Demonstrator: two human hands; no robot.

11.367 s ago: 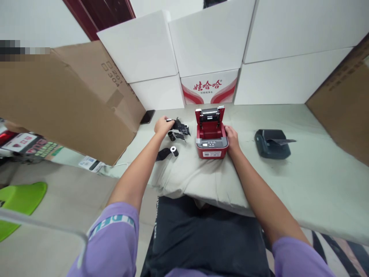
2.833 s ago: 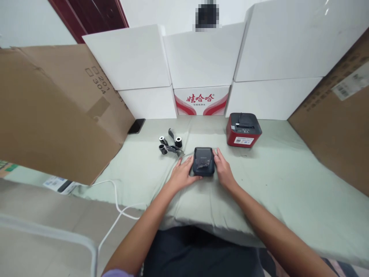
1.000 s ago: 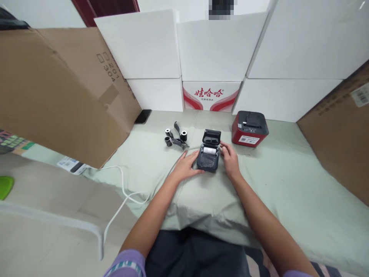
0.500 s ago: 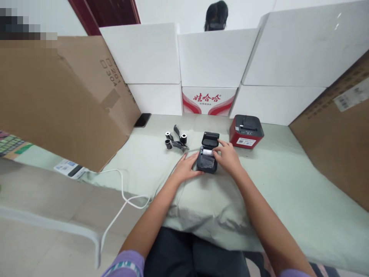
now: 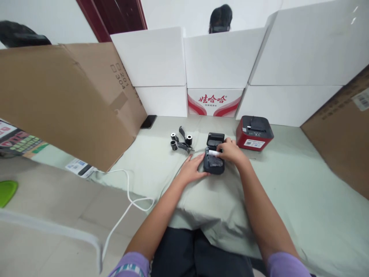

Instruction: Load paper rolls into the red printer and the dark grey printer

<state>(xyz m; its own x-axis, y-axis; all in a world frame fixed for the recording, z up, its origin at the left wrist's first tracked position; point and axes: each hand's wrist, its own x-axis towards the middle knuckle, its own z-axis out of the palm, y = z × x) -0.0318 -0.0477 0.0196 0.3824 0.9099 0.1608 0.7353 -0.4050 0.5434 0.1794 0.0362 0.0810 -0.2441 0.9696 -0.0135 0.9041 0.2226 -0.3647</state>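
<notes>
A small black printer (image 5: 213,161) lies on the pale green cloth (image 5: 288,184) with its lid tipped open toward the back. My left hand (image 5: 192,170) rests flat against its left side, fingers stretched out. My right hand (image 5: 230,150) reaches over the open bay, its fingertips pinched on a white paper roll (image 5: 213,152) lying in the printer. Just left of the printer lie several small black and white roll cores and dark strips (image 5: 181,141).
A red printer (image 5: 254,132), lid closed, stands at the back right. White boxes (image 5: 219,65) wall the back and brown cardboard (image 5: 63,100) leans at left and right. A dark phone (image 5: 148,121) lies near the cardboard. A white cable (image 5: 127,204) trails off the cloth's left edge.
The red printer was closed and set aside and the black one brought in front of me. Its lid came open, and my right hand moved from its right side onto the roll inside.
</notes>
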